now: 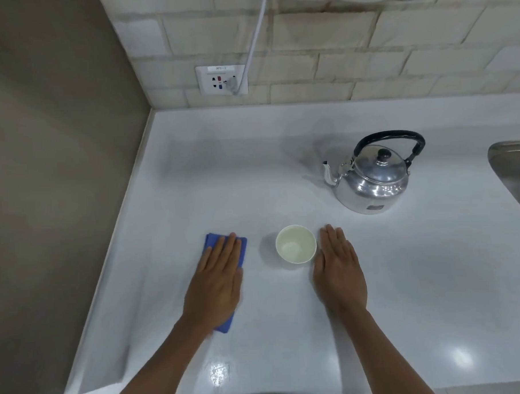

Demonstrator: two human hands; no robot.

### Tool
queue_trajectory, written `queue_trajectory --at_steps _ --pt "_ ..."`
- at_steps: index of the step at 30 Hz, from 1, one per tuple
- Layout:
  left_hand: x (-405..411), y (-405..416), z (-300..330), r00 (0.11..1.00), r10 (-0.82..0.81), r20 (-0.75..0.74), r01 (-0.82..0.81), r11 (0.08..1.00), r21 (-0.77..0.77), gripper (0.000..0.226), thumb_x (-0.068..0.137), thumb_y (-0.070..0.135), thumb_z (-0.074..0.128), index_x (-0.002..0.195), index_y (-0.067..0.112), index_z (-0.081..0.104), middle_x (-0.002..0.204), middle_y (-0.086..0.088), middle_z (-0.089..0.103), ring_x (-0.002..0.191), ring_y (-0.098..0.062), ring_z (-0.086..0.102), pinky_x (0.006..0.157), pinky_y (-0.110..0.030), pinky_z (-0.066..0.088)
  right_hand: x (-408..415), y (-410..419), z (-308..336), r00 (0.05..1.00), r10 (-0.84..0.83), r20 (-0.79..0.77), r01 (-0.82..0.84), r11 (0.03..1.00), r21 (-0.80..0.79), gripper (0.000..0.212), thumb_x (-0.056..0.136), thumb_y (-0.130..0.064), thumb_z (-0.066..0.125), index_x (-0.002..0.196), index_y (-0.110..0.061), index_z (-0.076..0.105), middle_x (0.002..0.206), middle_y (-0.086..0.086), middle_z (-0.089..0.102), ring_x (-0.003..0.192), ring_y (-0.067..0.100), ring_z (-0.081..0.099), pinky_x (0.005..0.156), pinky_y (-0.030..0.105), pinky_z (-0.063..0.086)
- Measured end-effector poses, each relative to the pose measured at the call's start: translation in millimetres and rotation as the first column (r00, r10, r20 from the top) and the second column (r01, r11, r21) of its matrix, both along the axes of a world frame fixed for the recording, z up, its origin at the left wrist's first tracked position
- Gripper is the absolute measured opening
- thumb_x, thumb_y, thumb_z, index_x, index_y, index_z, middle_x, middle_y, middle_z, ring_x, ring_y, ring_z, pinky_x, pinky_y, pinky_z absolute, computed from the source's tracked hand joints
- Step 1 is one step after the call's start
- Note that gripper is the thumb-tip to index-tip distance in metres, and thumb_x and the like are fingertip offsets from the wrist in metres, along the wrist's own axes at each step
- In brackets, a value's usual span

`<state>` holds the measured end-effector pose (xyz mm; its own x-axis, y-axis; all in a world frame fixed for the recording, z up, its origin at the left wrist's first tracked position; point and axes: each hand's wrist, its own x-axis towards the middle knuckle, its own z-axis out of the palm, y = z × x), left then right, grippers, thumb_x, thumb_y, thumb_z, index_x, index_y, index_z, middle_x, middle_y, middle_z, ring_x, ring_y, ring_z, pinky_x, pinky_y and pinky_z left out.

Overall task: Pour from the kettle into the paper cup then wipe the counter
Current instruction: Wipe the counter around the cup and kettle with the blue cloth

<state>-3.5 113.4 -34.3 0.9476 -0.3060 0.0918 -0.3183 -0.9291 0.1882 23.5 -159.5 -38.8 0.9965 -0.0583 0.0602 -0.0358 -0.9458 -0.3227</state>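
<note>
A white paper cup (295,244) stands upright on the white counter (251,173), between my two hands. Its inside looks pale, and I cannot tell whether there is liquid in it. A shiny metal kettle (372,177) with a black handle sits behind and to the right, its spout pointing left. My left hand (216,283) lies flat, fingers together, on top of a folded blue cloth (241,246), which it mostly covers. My right hand (339,270) rests flat on the counter just right of the cup, holding nothing.
A steel sink (517,173) cuts into the counter at the right edge. A brown wall (58,176) borders the left side. On the tiled back wall, a socket plate (221,80) has a white cable plugged in.
</note>
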Motion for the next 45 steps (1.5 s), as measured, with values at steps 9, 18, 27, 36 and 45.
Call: queue_trajectory --at_steps 9,18,27,36,45 --pt "89.7 -37.6 8.0 0.976 0.202 -0.080 -0.192 0.975 0.111 0.061 0.107 0.027 0.025 0.161 0.005 0.010 0.170 -0.011 0.012 0.156 -0.029 0.014 0.126 -0.044 0.009 0.4 1.1 2.1 1.000 -0.008 0.006 0.008 1.000 0.006 0.052 0.097 -0.020 0.033 0.149 -0.014 0.030 0.156 0.000 0.029 0.146 0.015 0.016 0.119 0.034 0.018" --pt "51.5 -10.5 4.3 0.999 -0.009 0.040 0.007 0.999 0.042 0.052 0.106 0.024 0.031 0.150 -0.001 0.043 0.158 -0.015 0.042 0.145 -0.032 0.042 0.119 -0.048 0.034 0.3 0.2 5.0 1.000 -0.012 -0.009 0.012 1.000 0.022 0.052 0.097 -0.022 0.031 0.149 -0.016 0.030 0.157 -0.001 0.026 0.147 0.013 0.013 0.119 0.034 0.016" --pt "122.7 -35.5 11.0 0.998 0.034 -0.057 -0.028 0.996 0.089 0.058 0.107 0.023 0.036 0.159 0.001 0.022 0.167 -0.015 0.022 0.154 -0.033 0.023 0.126 -0.045 0.012 2.2 -1.9 5.3 1.000 -0.012 0.008 0.012 0.999 0.036 0.052 0.096 -0.019 0.035 0.148 -0.014 0.034 0.156 0.001 0.031 0.146 0.015 0.018 0.118 0.034 0.018" --pt "71.4 1.0 0.2 0.999 0.016 0.034 -0.018 0.999 0.052 0.054 0.107 0.026 0.030 0.154 0.000 0.035 0.162 -0.015 0.035 0.150 -0.032 0.033 0.123 -0.049 0.028 2.1 -0.7 2.1 1.000 -0.016 0.005 0.016 0.999 0.036 0.052 0.095 -0.020 0.033 0.147 -0.016 0.033 0.155 -0.001 0.031 0.146 0.014 0.017 0.118 0.035 0.020" --pt "128.2 -42.8 9.2 0.992 0.117 -0.046 -0.113 0.990 0.080 0.058 0.108 0.025 0.032 0.160 0.005 0.018 0.169 -0.011 0.019 0.155 -0.030 0.019 0.126 -0.045 0.011 2.0 -2.1 -0.9 1.000 -0.021 0.015 0.020 0.999 0.026 0.054 0.095 -0.025 0.028 0.148 -0.017 0.032 0.156 -0.002 0.030 0.146 0.013 0.016 0.119 0.032 0.016"
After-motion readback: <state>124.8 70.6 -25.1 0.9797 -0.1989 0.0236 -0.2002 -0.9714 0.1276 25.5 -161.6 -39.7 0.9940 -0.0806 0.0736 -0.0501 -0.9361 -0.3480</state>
